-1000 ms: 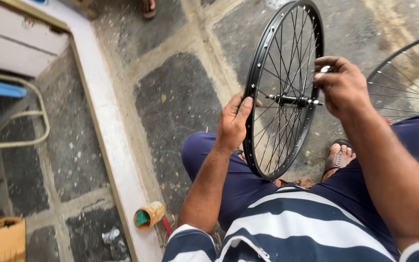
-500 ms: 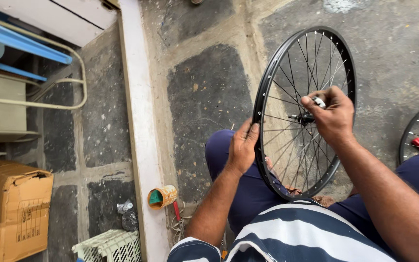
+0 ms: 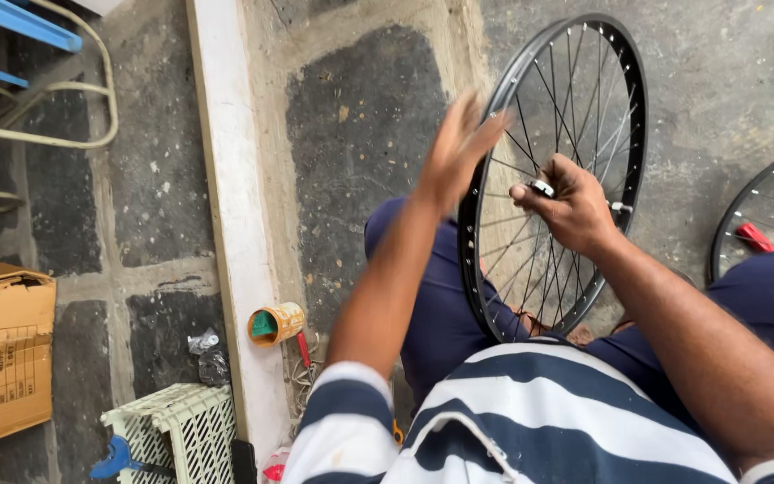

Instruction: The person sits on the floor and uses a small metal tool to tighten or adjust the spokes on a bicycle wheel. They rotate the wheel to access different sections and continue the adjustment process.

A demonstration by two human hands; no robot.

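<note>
Wheel (image 3: pixel 555 179) upright between the knees, rim resting near the lap. Right hand (image 3: pixel 566 208) closed on the hub. Left hand (image 3: pixel 457 152) open, blurred, at the rim's left edge. Bare stone floor (image 3: pixel 360 134) left; second wheel (image 3: pixel 763 224) close on the right; can (image 3: pixel 277 324) by the white curb (image 3: pixel 226 224).

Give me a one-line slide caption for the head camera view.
Seated person's right hand grips the hub of an upright bicycle wheel; the blurred left hand is open beside its rim.
</note>
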